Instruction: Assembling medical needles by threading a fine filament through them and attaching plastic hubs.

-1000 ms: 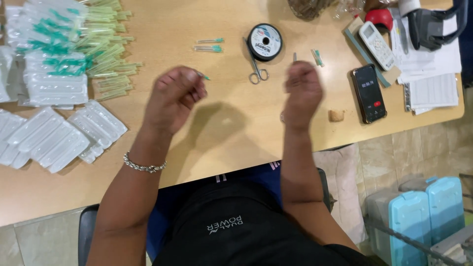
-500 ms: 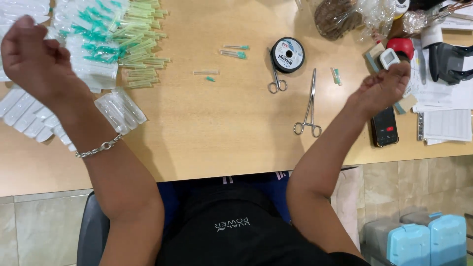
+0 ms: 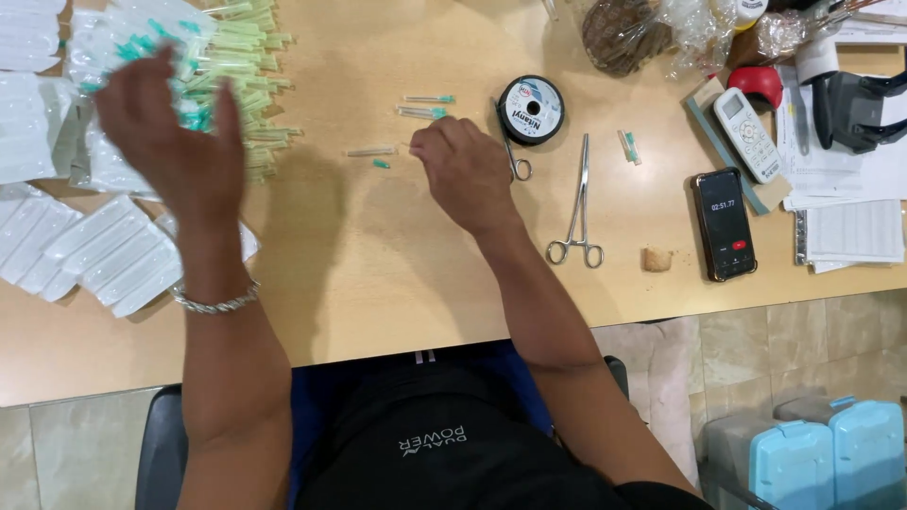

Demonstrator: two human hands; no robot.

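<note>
The left hand [image 3: 175, 142] is raised above the pale wooden tabletop [image 3: 378, 264] with fingers spread loose and slightly blurred — nothing is gripped in it, and a heap of green-capped needles in clear plastic sleeves [image 3: 222, 71] lies beneath it. The right hand [image 3: 463, 170] is curled knuckles-up on the table, fingertips drawn together beside a slim clear capped needle with a green tip [image 3: 370, 151]; whether anything is pinched cannot be told. Just right of this hand a round black spool of thread [image 3: 531, 110] is seen — small steel scissors [image 3: 515, 161] touching it — and shiny steel ring-handled forceps [image 3: 578, 208] lie nearby.
</note>
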